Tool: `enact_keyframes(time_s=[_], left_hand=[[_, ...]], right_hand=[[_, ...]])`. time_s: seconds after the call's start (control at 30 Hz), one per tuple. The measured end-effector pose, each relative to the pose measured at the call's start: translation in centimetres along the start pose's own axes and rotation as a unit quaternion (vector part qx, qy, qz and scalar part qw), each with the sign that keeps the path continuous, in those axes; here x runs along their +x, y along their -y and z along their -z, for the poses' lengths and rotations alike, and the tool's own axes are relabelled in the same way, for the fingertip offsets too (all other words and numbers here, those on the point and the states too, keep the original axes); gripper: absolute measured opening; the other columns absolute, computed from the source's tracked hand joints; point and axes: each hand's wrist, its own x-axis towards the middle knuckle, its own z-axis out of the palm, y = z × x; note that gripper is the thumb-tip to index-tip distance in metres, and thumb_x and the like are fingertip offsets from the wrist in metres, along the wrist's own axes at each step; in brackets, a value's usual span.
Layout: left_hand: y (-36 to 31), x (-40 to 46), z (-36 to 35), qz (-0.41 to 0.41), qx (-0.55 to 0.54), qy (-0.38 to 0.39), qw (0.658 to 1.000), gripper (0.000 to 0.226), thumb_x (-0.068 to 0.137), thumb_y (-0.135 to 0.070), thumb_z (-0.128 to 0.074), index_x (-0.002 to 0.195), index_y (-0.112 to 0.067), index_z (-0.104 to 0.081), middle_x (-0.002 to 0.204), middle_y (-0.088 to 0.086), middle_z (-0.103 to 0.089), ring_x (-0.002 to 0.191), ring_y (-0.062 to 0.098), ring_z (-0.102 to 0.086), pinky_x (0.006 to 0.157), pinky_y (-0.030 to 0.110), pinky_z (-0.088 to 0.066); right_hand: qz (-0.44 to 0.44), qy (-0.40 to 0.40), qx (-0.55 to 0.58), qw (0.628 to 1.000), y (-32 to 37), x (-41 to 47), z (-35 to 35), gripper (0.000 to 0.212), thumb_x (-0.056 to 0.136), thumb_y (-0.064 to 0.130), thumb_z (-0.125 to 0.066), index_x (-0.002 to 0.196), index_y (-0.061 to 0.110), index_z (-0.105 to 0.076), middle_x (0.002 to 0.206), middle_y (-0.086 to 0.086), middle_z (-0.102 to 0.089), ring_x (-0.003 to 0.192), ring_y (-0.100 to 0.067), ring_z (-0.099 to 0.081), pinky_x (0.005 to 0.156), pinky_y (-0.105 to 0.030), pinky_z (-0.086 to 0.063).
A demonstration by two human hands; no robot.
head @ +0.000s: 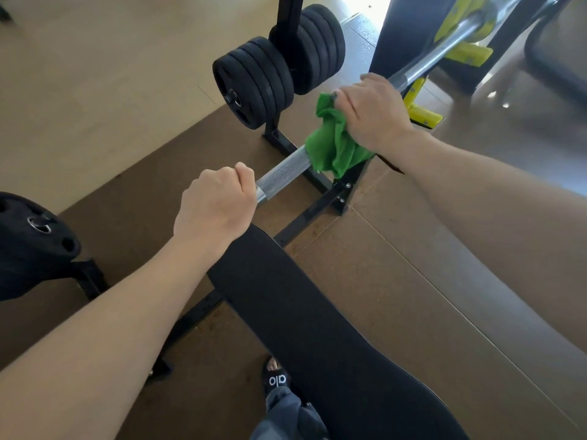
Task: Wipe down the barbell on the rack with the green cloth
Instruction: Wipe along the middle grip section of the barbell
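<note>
A steel barbell [286,169] with a knurled shaft runs diagonally from lower left to upper right across the rack. My left hand [216,201] is closed around the bar near the centre of the view. Further up the bar my right hand [371,109] presses a crumpled green cloth [333,138] around the shaft, and loose folds of it hang below the bar. The bar's far end rests on a yellow rack hook [470,54].
A black padded bench [317,312] lies under the bar. Black weight plates [254,84] hang on a storage post behind it, and another plate [31,236] sits at the left. The black rack frame [317,211] crosses the brown floor mat. My sandalled foot [276,377] stands below.
</note>
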Motion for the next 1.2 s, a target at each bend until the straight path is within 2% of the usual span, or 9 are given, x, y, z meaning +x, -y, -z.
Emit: enact_keyframes(time_s=[0.17, 0.27, 0.33, 0.43, 0.57, 0.73, 0.9, 1.03, 1.2], left_hand=[[-0.2, 0.0, -0.1, -0.018, 0.025, 0.0, 1.0, 0.061, 0.109, -0.04, -0.019, 0.08, -0.01, -0.063, 0.077, 0.008, -0.071, 0.059, 0.015, -0.064, 0.049, 0.022, -0.048], [-0.4, 0.1, -0.2, 0.013, 0.002, 0.005, 1.0, 0.074, 0.105, -0.044, -0.012, 0.071, -0.013, -0.07, 0.07, 0.007, -0.072, 0.065, 0.028, -0.069, 0.067, 0.038, -0.058], [-0.4, 0.1, -0.2, 0.023, -0.013, 0.008, 1.0, 0.076, 0.103, -0.046, -0.008, 0.066, -0.018, -0.068, 0.068, 0.007, -0.071, 0.066, 0.03, -0.069, 0.075, 0.045, -0.059], [-0.3, -0.1, -0.2, 0.024, -0.031, 0.019, 0.999, 0.075, 0.104, -0.045, -0.01, 0.07, -0.013, -0.069, 0.068, 0.006, -0.071, 0.066, 0.027, -0.069, 0.076, 0.045, -0.058], [-0.1, 0.0, 0.0, 0.008, -0.031, 0.034, 0.999, 0.065, 0.103, -0.038, -0.015, 0.07, -0.013, -0.065, 0.067, 0.006, -0.072, 0.067, 0.028, -0.067, 0.069, 0.04, -0.052], [0.1, -0.1, 0.2, -0.004, -0.012, 0.027, 1.0, 0.059, 0.109, -0.04, -0.02, 0.078, -0.011, -0.062, 0.073, 0.005, -0.069, 0.056, 0.013, -0.061, 0.048, 0.022, -0.044], [-0.5, -0.1, 0.4, -0.03, 0.008, 0.006, 1.0, 0.057, 0.109, -0.042, -0.02, 0.08, -0.01, -0.058, 0.075, 0.009, -0.062, 0.062, 0.021, -0.063, 0.05, 0.025, -0.051], [-0.8, -0.2, 0.3, -0.021, 0.011, -0.005, 1.0, 0.056, 0.11, -0.037, -0.021, 0.077, -0.01, -0.058, 0.075, 0.011, -0.057, 0.067, 0.028, -0.057, 0.06, 0.032, -0.043], [-0.9, -0.2, 0.3, -0.007, 0.014, -0.012, 1.0, 0.064, 0.11, -0.035, -0.022, 0.084, -0.001, -0.07, 0.077, 0.015, -0.06, 0.081, 0.042, -0.066, 0.073, 0.041, -0.046]], right_hand=[[-0.16, -0.077, 0.061, 0.982, 4.0, -1.1, -1.0, 0.041, 0.102, 0.025, -0.039, 0.061, 0.02, -0.043, 0.056, 0.003, -0.045, 0.058, -0.019, -0.038, 0.085, -0.03, -0.041], [-0.12, -0.084, 0.065, 0.987, 8.4, -2.2, -1.7, 0.042, 0.101, 0.027, -0.038, 0.06, 0.024, -0.043, 0.055, 0.009, -0.048, 0.052, -0.016, -0.04, 0.098, -0.036, -0.045], [-0.09, -0.104, 0.069, 0.988, 10.7, -3.1, -2.1, 0.039, 0.1, 0.026, -0.043, 0.06, 0.024, -0.041, 0.055, 0.008, -0.05, 0.053, -0.015, -0.038, 0.094, -0.035, -0.046], [-0.031, -0.085, 0.067, 0.994, 10.7, -3.3, -1.9, 0.041, 0.101, 0.028, -0.043, 0.06, 0.022, -0.041, 0.055, 0.005, -0.055, 0.053, -0.018, -0.039, 0.092, -0.037, -0.047], [0.038, 0.017, 0.032, 0.999, 8.5, -1.9, -1.0, 0.048, 0.104, 0.034, -0.03, 0.061, 0.021, -0.047, 0.059, 0.007, -0.058, 0.056, -0.021, -0.053, 0.101, -0.038, -0.043], [-0.064, 0.047, 0.021, 0.997, 3.7, -0.2, 0.9, 0.044, 0.105, 0.03, -0.033, 0.064, 0.019, -0.043, 0.064, 0.001, -0.052, 0.061, -0.025, -0.047, 0.093, -0.039, -0.044], [-0.168, -0.03, 0.027, 0.985, 5.0, -0.6, -0.9, 0.043, 0.102, 0.028, -0.038, 0.06, 0.018, -0.046, 0.059, 0.004, -0.049, 0.059, -0.021, -0.043, 0.101, -0.037, -0.041], [-0.116, -0.039, 0.006, 0.992, 7.9, -1.8, -1.9, 0.045, 0.101, 0.032, -0.033, 0.06, 0.022, -0.049, 0.059, 0.008, -0.055, 0.058, -0.016, -0.049, 0.109, -0.037, -0.037], [-0.06, -0.075, 0.026, 0.995, 10.7, -2.9, -2.7, 0.045, 0.1, 0.031, -0.04, 0.057, 0.021, -0.049, 0.054, 0.01, -0.052, 0.053, -0.015, -0.041, 0.103, -0.037, -0.042]])
